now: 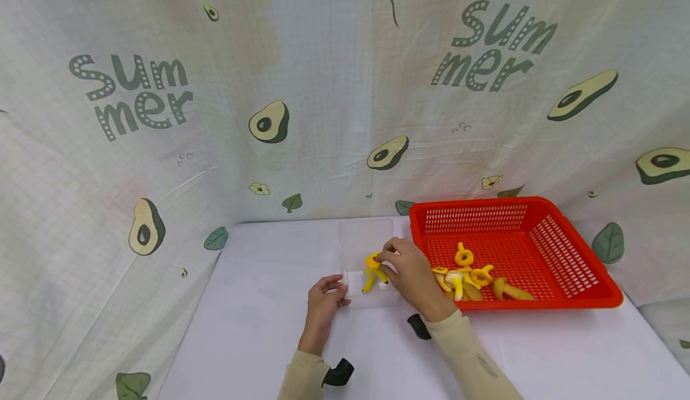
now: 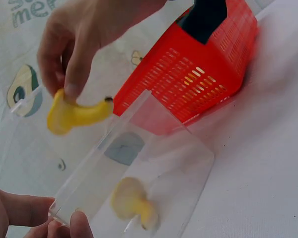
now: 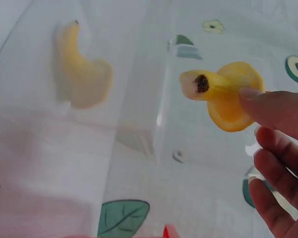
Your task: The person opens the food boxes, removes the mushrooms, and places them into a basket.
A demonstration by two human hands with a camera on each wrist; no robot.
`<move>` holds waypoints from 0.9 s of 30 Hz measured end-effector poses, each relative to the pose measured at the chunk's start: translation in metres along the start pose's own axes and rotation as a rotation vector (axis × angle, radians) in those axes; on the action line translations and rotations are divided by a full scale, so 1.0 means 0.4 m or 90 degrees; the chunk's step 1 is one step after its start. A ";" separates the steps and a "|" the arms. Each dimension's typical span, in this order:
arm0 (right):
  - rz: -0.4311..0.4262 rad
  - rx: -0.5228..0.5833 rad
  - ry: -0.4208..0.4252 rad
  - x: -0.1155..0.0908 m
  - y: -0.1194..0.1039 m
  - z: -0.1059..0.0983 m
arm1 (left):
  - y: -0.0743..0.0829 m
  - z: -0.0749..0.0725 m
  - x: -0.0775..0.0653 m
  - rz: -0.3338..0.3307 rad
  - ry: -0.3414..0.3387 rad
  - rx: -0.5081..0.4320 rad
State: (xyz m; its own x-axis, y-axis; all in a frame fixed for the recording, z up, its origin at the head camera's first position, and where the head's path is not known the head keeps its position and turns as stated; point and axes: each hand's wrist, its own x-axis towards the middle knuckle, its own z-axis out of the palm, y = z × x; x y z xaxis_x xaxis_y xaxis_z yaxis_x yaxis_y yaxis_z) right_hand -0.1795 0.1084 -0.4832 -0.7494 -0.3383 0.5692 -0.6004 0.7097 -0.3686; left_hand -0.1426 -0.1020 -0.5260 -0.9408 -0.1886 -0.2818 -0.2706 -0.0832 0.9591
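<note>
My right hand (image 1: 412,274) pinches a yellow banana-shaped toy (image 3: 233,96) with a broad round end and a dark tip, between thumb and fingers. It hangs over a clear plastic box (image 2: 201,148) whose lid (image 1: 366,235) is folded back. My left hand (image 1: 326,304) grips the box's left edge, thumb on one side and fingers on the other in the left wrist view. Inside the box lies a second yellow banana-shaped toy (image 2: 134,201), seen blurred through the plastic.
A red plastic basket (image 1: 539,304) stands right of the box, close to my right forearm. In it lie several yellow ring-ended toys (image 1: 481,276), a peeled-banana-like piece (image 1: 456,280) and a brown mushroom-like piece (image 1: 512,291). A printed cloth (image 1: 323,88) hangs behind the white table (image 1: 259,280).
</note>
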 end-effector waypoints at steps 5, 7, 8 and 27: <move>0.028 -0.001 0.040 -0.023 0.007 -0.054 | -0.004 0.000 0.004 0.002 0.000 -0.001; 0.037 -0.006 0.052 -0.033 0.013 -0.076 | -0.004 0.000 0.004 0.000 0.003 0.000; 0.041 -0.009 0.057 -0.038 0.017 -0.087 | -0.005 0.000 0.005 -0.001 0.004 0.001; 0.116 -0.065 0.156 -0.118 0.129 -0.237 | -0.005 0.002 0.001 0.008 0.004 0.005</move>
State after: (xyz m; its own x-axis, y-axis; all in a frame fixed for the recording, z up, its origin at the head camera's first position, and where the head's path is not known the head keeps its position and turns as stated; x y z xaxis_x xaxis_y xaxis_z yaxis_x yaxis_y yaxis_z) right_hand -0.1484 0.2196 -0.4594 -0.7446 -0.0495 0.6657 -0.4219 0.8077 -0.4118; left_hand -0.1425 -0.1013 -0.5281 -0.9427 -0.1950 -0.2706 -0.2610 -0.0739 0.9625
